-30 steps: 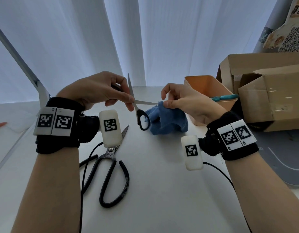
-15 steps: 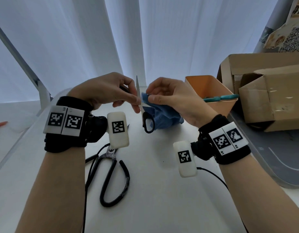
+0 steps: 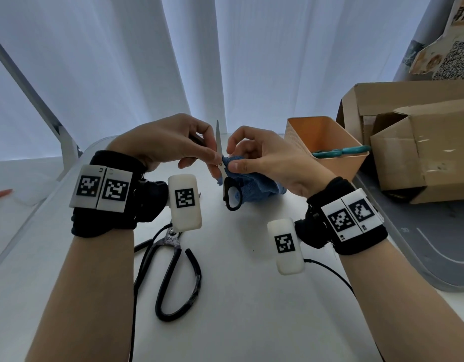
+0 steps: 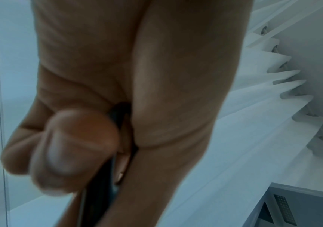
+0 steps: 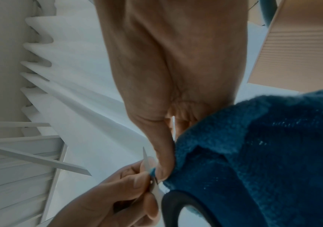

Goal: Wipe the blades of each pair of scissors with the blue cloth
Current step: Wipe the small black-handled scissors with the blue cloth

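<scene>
From the head view, my left hand [image 3: 170, 145] pinches the small black-handled scissors [image 3: 227, 178] near the pivot, blade tip straight up and one handle loop hanging below. My right hand [image 3: 262, 158] grips the blue cloth [image 3: 254, 189], thumb and forefinger pressing a fold against the base of the blade; the rest of the cloth sags to the surface [image 3: 238, 296]. Larger black scissors [image 3: 173, 270] lie flat on it by my left wrist, and a teal-handled pair [image 3: 340, 152] rests across the rim of the orange bin [image 3: 327, 142].

From my left wrist, my fingers [image 4: 63, 147] are curled round something dark, which I take for the other handle.

From my right wrist, my thumb [image 5: 162, 156] pins the soft, fluffy cloth [image 5: 253, 153] against the thin blade [image 5: 146, 158].

I judge the scissors light, stiff and sharp-edged, so I would hold them at the pivot and handle, and wipe along the flats, away from the edge. The cloth is limp and bunches easily, so it needs a firm pinch.
</scene>
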